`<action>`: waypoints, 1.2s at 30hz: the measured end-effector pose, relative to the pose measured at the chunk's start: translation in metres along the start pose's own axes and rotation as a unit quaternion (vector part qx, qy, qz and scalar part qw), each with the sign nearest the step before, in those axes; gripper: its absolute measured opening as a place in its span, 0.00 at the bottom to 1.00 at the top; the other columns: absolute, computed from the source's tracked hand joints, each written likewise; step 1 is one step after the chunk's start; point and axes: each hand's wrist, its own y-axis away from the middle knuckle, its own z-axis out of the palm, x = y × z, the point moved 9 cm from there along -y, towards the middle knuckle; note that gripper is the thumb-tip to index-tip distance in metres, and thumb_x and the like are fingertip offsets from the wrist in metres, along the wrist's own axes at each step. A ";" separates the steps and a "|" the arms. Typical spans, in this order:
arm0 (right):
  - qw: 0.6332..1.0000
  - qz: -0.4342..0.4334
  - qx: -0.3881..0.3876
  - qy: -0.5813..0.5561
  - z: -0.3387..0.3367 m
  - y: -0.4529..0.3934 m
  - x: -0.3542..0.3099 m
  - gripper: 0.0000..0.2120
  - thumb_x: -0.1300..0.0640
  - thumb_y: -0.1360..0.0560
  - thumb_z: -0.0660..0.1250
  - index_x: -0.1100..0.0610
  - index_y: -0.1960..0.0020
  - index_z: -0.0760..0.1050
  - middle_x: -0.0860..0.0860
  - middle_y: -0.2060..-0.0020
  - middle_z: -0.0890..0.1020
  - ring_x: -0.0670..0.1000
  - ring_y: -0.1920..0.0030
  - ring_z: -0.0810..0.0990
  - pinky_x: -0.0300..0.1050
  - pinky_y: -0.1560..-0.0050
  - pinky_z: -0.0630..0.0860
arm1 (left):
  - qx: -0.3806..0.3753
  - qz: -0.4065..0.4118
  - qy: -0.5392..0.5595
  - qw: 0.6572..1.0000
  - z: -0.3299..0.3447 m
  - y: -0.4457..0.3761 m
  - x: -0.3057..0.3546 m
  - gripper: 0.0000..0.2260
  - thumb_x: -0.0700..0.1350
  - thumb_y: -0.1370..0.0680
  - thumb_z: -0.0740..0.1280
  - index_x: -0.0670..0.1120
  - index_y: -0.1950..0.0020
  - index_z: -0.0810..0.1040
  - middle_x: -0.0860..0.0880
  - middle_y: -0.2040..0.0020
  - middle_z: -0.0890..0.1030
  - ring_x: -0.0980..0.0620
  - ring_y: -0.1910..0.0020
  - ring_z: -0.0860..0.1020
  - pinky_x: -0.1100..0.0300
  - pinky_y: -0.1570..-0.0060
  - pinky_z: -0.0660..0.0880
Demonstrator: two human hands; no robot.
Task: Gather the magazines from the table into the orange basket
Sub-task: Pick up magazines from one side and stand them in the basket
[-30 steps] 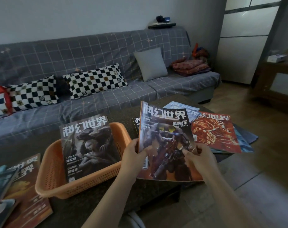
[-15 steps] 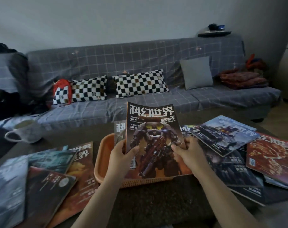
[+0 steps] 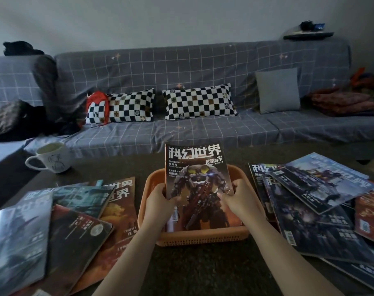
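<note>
1. Gripping the robot-cover magazine [image 3: 197,180] by its left edge, the left hand [image 3: 158,202] is curling its fingers behind the cover while its thumb is pressing on the front.
2. The right hand [image 3: 238,199] is holding the same magazine at its right edge, with the thumb lying across the cover and the other fingers wrapping round behind.
3. The magazine is standing tilted inside the orange basket [image 3: 203,239], its lower part sitting below the rim and its top leaning away toward the sofa [image 3: 203,67].
4. Another magazine is showing as a thin strip just behind the held one inside the basket; how it is lying cannot be told.
5. The basket is sitting on the dark table [image 3: 203,272], between two spreads of magazines.
6. The left pile [image 3: 60,227] is lying fanned out and overlapping beside the basket, with an orange-brown cover touching the basket's left wall.
7. The right pile [image 3: 318,201] is lying in overlapping layers just beside the basket's right wall, with a red cover at the far right edge.
8. A white mug [image 3: 51,158] is standing upright near the table's far left corner, well apart from the basket.
9. Two checkered pillows [image 3: 197,102] and a plain grey cushion [image 3: 278,90] are leaning against the sofa back.
</note>
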 end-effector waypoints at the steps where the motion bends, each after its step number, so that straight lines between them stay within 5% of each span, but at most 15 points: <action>1: 1.000 0.000 0.001 0.006 0.001 -0.001 0.000 0.17 0.55 0.26 0.68 0.56 0.41 0.67 0.49 0.56 0.81 0.44 0.63 0.80 0.33 0.72 0.69 | -0.001 -0.002 -0.014 1.000 0.002 -0.003 -0.002 0.13 0.44 0.25 0.71 0.49 0.42 0.73 0.56 0.55 0.81 0.58 0.59 0.79 0.63 0.62 0.76; 5: 0.997 0.001 -0.004 0.080 0.006 -0.002 0.001 0.19 0.56 0.27 0.70 0.57 0.40 0.68 0.50 0.50 0.80 0.51 0.49 0.80 0.39 0.57 0.70 | -0.005 -0.002 -0.096 0.995 0.009 -0.007 -0.008 0.24 0.46 0.26 0.72 0.48 0.32 0.70 0.44 0.35 0.75 0.45 0.38 0.75 0.48 0.38 0.74; 8: 0.994 -0.008 -0.005 0.106 0.006 -0.005 0.002 0.14 0.54 0.28 0.71 0.56 0.46 0.73 0.50 0.52 0.81 0.46 0.57 0.77 0.37 0.60 0.68 | -0.002 -0.021 -0.110 0.994 0.008 -0.007 -0.011 0.24 0.48 0.24 0.70 0.47 0.30 0.69 0.41 0.28 0.65 0.41 0.32 0.69 0.47 0.32 0.69; 11: 0.991 0.001 -0.038 0.131 0.014 -0.009 0.005 0.08 0.53 0.26 0.68 0.56 0.50 0.76 0.47 0.60 0.80 0.43 0.64 0.73 0.37 0.64 0.66 | -0.013 -0.023 -0.103 0.994 0.010 -0.010 -0.014 0.20 0.48 0.23 0.68 0.45 0.33 0.72 0.42 0.32 0.72 0.44 0.38 0.75 0.49 0.38 0.74; 13: 0.990 0.013 -0.053 0.126 0.017 -0.012 0.008 0.09 0.52 0.25 0.67 0.56 0.50 0.77 0.47 0.61 0.79 0.43 0.64 0.74 0.38 0.65 0.66 | -0.022 -0.023 -0.087 0.996 0.012 -0.012 -0.016 0.15 0.47 0.23 0.67 0.45 0.37 0.75 0.46 0.43 0.81 0.48 0.47 0.79 0.56 0.51 0.77; 16: 0.991 0.026 -0.056 0.119 0.017 -0.016 0.012 0.09 0.52 0.25 0.67 0.57 0.51 0.78 0.49 0.60 0.80 0.44 0.63 0.75 0.38 0.67 0.66 | -0.027 -0.026 -0.071 0.997 0.011 -0.013 -0.019 0.10 0.47 0.22 0.66 0.46 0.43 0.78 0.50 0.54 0.83 0.53 0.57 0.80 0.63 0.66 0.72; 19: 0.990 0.039 -0.061 0.122 0.017 -0.017 0.016 0.09 0.51 0.25 0.67 0.58 0.53 0.78 0.48 0.63 0.79 0.44 0.66 0.74 0.37 0.70 0.64 | -0.026 -0.028 -0.067 0.997 0.010 -0.012 -0.018 0.07 0.46 0.22 0.66 0.46 0.47 0.80 0.50 0.58 0.83 0.54 0.61 0.80 0.64 0.70 0.70; 23: 0.991 0.040 -0.063 0.109 0.019 -0.017 0.016 0.09 0.52 0.24 0.66 0.57 0.51 0.77 0.48 0.63 0.78 0.45 0.64 0.74 0.38 0.66 0.67 | -0.027 -0.031 -0.049 0.998 0.013 -0.011 -0.016 0.08 0.48 0.21 0.64 0.46 0.48 0.79 0.50 0.59 0.84 0.54 0.62 0.81 0.62 0.68 0.72; 29: 0.993 0.039 -0.072 0.082 0.018 -0.011 0.011 0.11 0.53 0.24 0.65 0.57 0.44 0.76 0.53 0.48 0.81 0.48 0.55 0.76 0.42 0.53 0.70 | -0.036 -0.025 -0.036 0.998 0.013 -0.004 -0.007 0.09 0.49 0.20 0.63 0.46 0.44 0.78 0.50 0.57 0.83 0.54 0.61 0.80 0.64 0.68 0.71; 33: 0.999 0.004 -0.030 0.045 0.004 -0.002 0.001 0.24 0.51 0.23 0.65 0.59 0.30 0.67 0.54 0.36 0.76 0.53 0.37 0.75 0.44 0.42 0.70 | 0.008 0.061 0.007 0.998 0.008 0.014 0.025 0.17 0.48 0.21 0.64 0.52 0.32 0.69 0.53 0.40 0.79 0.52 0.45 0.79 0.54 0.46 0.79; 36: 0.999 -0.042 0.026 -0.010 -0.017 0.011 -0.007 0.26 0.51 0.24 0.66 0.57 0.29 0.65 0.53 0.34 0.74 0.51 0.36 0.74 0.42 0.41 0.69 | -0.001 0.102 0.028 0.994 0.018 0.032 0.054 0.23 0.48 0.20 0.64 0.49 0.25 0.64 0.56 0.35 0.72 0.54 0.35 0.73 0.65 0.41 0.69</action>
